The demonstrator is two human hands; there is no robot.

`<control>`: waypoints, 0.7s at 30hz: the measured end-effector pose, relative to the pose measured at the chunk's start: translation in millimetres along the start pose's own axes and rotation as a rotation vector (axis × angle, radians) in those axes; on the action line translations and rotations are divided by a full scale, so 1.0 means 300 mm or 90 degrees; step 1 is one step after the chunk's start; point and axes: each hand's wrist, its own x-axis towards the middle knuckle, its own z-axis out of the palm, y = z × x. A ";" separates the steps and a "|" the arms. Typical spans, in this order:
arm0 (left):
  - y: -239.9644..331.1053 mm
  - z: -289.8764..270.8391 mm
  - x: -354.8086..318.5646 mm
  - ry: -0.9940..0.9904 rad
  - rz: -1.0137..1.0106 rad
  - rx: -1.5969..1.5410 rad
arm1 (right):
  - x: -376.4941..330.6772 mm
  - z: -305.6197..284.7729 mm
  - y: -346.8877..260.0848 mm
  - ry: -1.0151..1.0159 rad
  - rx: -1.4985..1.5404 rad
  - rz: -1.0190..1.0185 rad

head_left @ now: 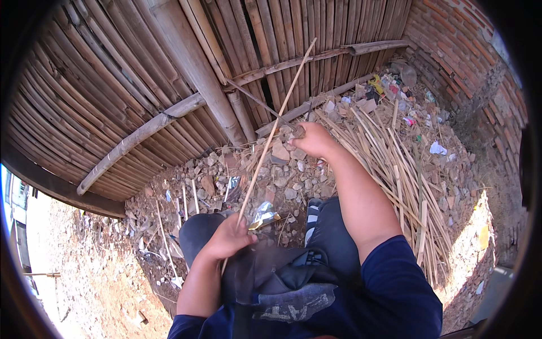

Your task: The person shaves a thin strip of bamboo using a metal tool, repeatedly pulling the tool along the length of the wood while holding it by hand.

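My left hand (228, 237) is closed round the lower part of a long, thin bamboo strip (293, 85), near my left knee. The strip slants up and away to the right, its far end in front of the bamboo wall. My right hand (315, 140), farther out with the arm stretched, is closed on the dark handle of a long-bladed knife (254, 98). Its narrow blade points up and left and crosses the strip just left of my right hand. Whether blade and strip touch, I cannot tell.
A heap of split bamboo strips (389, 169) lies on the right. Stones and litter cover the ground (276, 181), with a shiny foil wrapper (263, 216) between my knees. The bamboo wall (141, 73) stands ahead, a brick wall (457, 39) at far right.
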 end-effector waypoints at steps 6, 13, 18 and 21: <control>0.002 0.006 -0.002 0.020 -0.011 0.027 | -0.063 -0.008 -0.071 -0.076 -0.046 0.006; -0.015 -0.012 -0.006 0.008 -0.009 0.047 | -0.093 0.046 -0.134 -0.175 -0.158 -0.187; -0.009 -0.009 -0.003 0.015 -0.008 0.083 | -0.031 -0.002 -0.020 -0.015 -0.056 -0.081; -0.038 -0.018 0.008 0.013 0.000 0.105 | -0.020 -0.030 0.005 -0.029 0.030 0.060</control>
